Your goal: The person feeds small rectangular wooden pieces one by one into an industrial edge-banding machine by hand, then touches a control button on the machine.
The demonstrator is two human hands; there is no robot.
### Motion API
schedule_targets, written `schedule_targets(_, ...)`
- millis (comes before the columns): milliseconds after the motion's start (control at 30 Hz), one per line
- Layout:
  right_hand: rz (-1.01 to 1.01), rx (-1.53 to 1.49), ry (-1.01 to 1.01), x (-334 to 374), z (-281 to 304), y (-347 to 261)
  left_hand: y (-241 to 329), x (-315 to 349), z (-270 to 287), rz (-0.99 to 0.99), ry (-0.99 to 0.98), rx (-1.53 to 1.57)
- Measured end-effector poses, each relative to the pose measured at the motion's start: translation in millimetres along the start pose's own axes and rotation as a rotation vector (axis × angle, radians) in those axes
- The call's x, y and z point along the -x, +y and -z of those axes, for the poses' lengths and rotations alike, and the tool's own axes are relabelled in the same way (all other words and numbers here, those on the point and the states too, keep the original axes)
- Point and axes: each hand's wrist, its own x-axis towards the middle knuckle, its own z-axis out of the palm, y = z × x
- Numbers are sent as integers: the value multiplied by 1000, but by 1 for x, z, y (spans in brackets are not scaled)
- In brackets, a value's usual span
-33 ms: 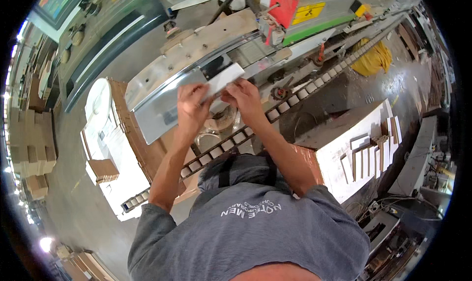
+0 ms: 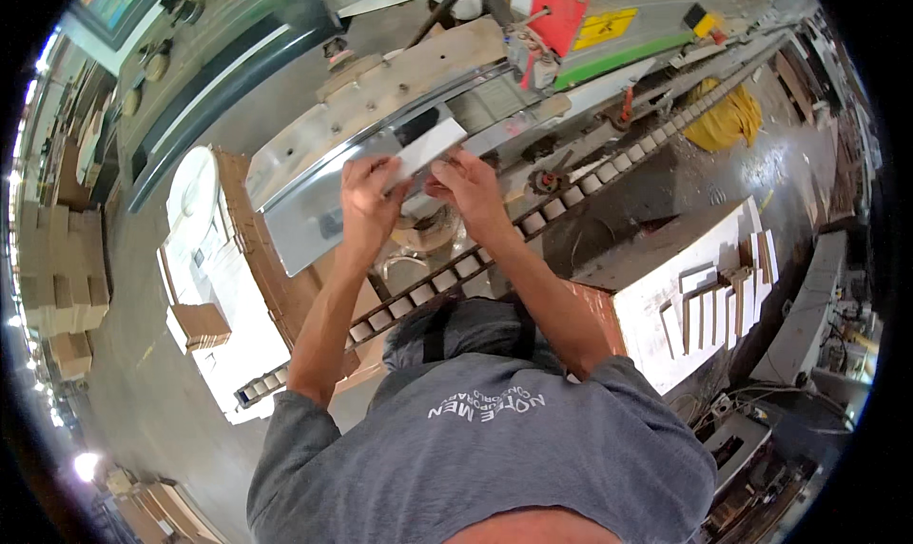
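Observation:
A narrow white board piece [image 2: 430,145] is held up in front of me by both hands, slanting up to the right. My left hand [image 2: 370,197] grips its lower left end, thumb and fingers closed on it. At its right end, my right hand [image 2: 466,190] has its fingers curled against the near edge; the fingertips are partly hidden. Beneath and beyond the piece lies a shiny metal plate [image 2: 302,228] on the bed of a machine [image 2: 285,164].
A rail of white rollers [image 2: 444,280] runs diagonally between me and the machine. White boards lie stacked at the left [image 2: 233,306], and white strips at the right [image 2: 709,316]. A red panel [image 2: 553,13] stands on the machine. Yellow sheeting [image 2: 728,116] lies at far right.
The white piece has shifted slightly to the left and turned a little. Both hands still hold it, with the right fingers slightly lower along its edge.

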Motion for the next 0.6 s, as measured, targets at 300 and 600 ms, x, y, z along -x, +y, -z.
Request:
schedule_targets(300, 86, 89, 26, -45, -48, 46, -61, -10, -2, 18, 206, -151)
schedule_targets(600, 124, 184, -15, -55, -59, 42, -85, 6, 6, 156, 221, -162)
